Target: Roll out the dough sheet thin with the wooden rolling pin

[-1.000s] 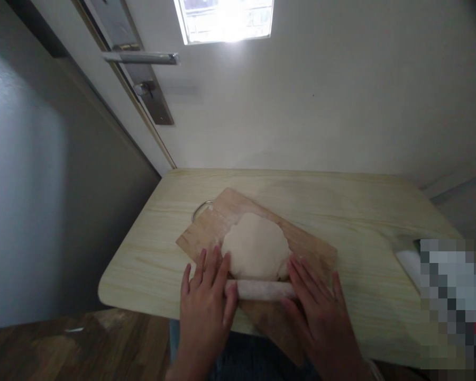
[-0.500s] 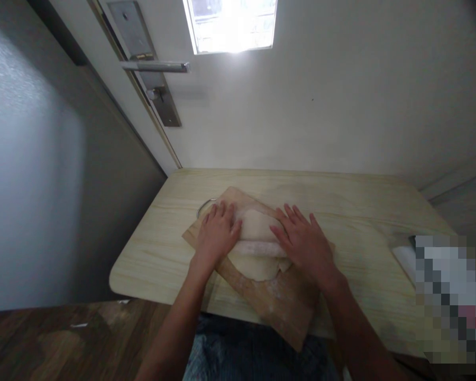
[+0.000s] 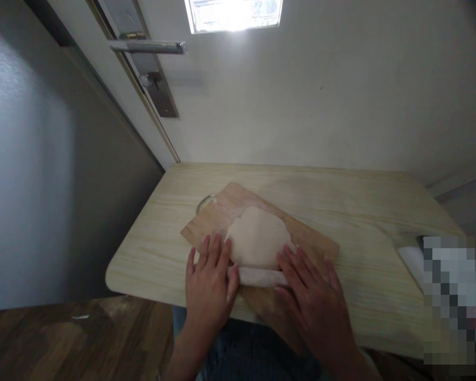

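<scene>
A flattened round of pale dough [image 3: 257, 237] lies on a wooden cutting board [image 3: 315, 244] set at an angle on a light wooden table [image 3: 341, 201]. A floured rolling pin [image 3: 257, 275] rests at the dough's near edge. My left hand [image 3: 208, 283] lies flat on the pin's left end, fingers stretched out. My right hand [image 3: 311, 296] lies flat on its right end, fingers spread. Neither hand grips the pin; the palms press on it.
A metal ring handle [image 3: 203, 201] sticks out of the board's far left corner. A door with a metal lever handle [image 3: 148, 47] stands at the left, beyond the table. A white object [image 3: 410, 259] lies at the table's right, next to a blurred patch.
Half a second ago both hands and the pin were out over the middle of the dough; they have rolled back toward me to the dough's near edge.
</scene>
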A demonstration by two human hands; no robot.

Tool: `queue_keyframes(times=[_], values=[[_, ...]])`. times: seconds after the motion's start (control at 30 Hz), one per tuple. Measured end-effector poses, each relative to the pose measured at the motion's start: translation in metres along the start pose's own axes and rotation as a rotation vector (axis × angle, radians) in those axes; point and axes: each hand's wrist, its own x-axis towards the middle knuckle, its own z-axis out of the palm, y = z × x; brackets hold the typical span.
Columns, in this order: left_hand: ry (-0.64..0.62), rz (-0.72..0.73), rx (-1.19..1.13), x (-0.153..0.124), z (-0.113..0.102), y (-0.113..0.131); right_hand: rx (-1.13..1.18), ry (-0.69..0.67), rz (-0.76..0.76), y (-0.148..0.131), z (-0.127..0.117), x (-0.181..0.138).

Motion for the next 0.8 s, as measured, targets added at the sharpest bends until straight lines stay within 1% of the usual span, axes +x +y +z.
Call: queue_keyframes(times=[0.1, 0.23, 0.33, 0.43, 0.53, 0.67, 0.73, 0.8], values=[[-0.026, -0.028, -0.001, 0.025, -0.001, 0.0, 0.012, -0.037, 0.03, 0.008, -0.001, 0.024], [-0.11, 0.026, -0.049, 0.06, 0.001, -0.007, 0.021, -0.072, 0.082, 0.019, -0.002, 0.061], [-0.116, 0.052, -0.059, 0.069, 0.002, -0.01, 0.021, -0.085, 0.096, 0.021, -0.002, 0.071], [-0.064, 0.047, -0.032, 0.055, 0.001, -0.007, 0.011, -0.078, 0.11, 0.016, -0.002, 0.059], [-0.035, 0.049, -0.001, 0.027, -0.003, -0.002, 0.009, -0.077, 0.092, 0.007, -0.003, 0.032], [-0.02, 0.097, 0.017, -0.009, -0.004, -0.003, 0.013, -0.049, 0.02, -0.004, -0.003, -0.002], [-0.013, 0.122, 0.016, -0.018, -0.002, -0.005, 0.001, -0.021, -0.007, -0.006, -0.002, -0.011], [-0.017, 0.135, 0.007, -0.019, -0.001, -0.007, -0.01, -0.013, -0.025, -0.005, -0.001, -0.011]])
